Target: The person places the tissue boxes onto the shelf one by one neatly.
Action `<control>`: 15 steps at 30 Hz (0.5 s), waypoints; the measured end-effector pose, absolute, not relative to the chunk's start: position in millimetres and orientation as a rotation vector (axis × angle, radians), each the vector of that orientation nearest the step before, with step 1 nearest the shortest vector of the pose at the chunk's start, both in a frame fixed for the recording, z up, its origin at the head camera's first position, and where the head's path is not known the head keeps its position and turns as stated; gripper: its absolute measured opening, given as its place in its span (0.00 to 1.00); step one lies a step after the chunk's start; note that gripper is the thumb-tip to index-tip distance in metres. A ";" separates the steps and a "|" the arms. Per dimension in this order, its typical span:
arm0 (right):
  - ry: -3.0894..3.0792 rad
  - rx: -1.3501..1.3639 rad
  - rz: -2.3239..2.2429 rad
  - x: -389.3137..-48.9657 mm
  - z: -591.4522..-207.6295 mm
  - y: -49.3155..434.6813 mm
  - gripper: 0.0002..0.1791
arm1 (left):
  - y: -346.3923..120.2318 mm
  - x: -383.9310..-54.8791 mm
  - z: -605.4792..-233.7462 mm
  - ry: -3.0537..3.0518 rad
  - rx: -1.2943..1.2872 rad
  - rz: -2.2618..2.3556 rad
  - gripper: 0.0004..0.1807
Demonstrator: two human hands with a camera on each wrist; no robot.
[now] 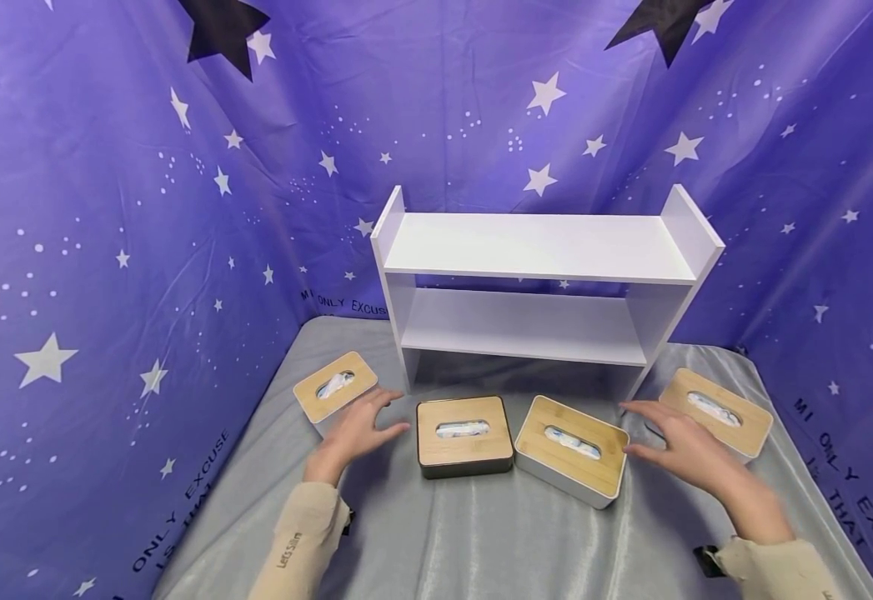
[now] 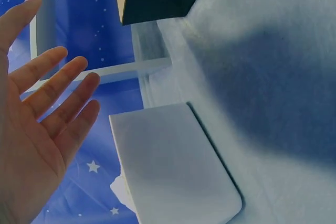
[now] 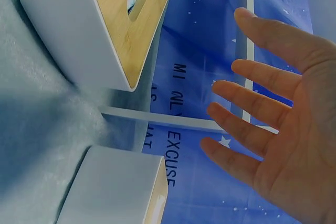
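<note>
My left hand (image 1: 353,432) is held over the cloth between a white tissue box (image 1: 319,390) with a wooden lid and a dark-sided tissue box (image 1: 436,454). Its fingers are spread and nothing is in them, as the left wrist view shows. My right hand (image 1: 687,446) hovers between a larger white tissue box (image 1: 537,446) and another white tissue box (image 1: 747,417) at the far right. The right wrist view shows its fingers (image 3: 247,121) extended, with an empty palm. Each lid has an oval slot with pale, patterned packaging showing inside.
A white two-tier shelf (image 1: 526,323) stands behind the boxes, its boards bare. Grey cloth (image 1: 436,542) covers the table. Purple star-printed curtains (image 1: 466,108) hang at the back and both sides.
</note>
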State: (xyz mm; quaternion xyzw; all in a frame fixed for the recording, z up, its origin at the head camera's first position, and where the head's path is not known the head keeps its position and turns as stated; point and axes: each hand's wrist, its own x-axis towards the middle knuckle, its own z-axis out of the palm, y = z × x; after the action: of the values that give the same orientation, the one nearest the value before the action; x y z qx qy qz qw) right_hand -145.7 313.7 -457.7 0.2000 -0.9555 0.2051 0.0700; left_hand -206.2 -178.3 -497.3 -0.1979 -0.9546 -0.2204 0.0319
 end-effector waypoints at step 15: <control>-2.873 0.605 0.601 -146.8 -462.4 299.1 0.34 | -170.7 -200.9 -513.3 -2.937 -0.542 -0.802 0.36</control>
State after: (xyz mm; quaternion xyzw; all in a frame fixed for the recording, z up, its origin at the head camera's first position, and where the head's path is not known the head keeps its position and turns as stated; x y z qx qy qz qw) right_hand -146.8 299.1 -462.4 0.2013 -0.9561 0.2001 0.0722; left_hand -200.9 -170.7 -513.3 -0.1752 -0.9495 -0.2593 0.0246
